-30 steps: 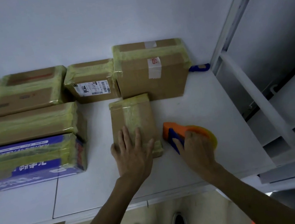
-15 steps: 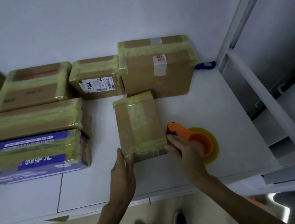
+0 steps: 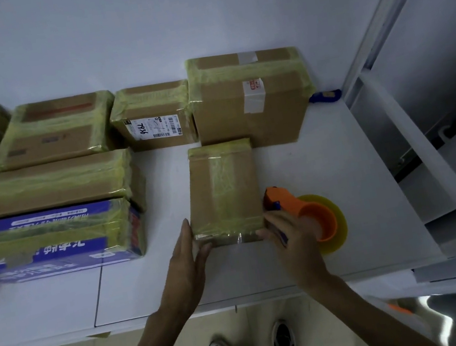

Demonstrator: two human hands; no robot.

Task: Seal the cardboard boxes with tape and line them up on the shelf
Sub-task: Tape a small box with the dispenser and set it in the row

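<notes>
Left hand (image 3: 188,259) slid off box (image 3: 224,191) top (right hand (image 3: 293,240) hides dispenser (image 3: 317,218) handle)

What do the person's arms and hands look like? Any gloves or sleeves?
No gloves. The left hand and right hand are bare, with no rings or watch showing. The left forearm and right forearm are bare too; no sleeves show.

From above: a small taped cardboard box (image 3: 224,191) lies on a white shelf (image 3: 350,181), the left grip (image 3: 187,259) flat against its near-left corner, the right grip (image 3: 293,237) holding an orange tape dispenser (image 3: 316,215) at its near-right corner, other taped boxes (image 3: 247,114) behind.
</notes>
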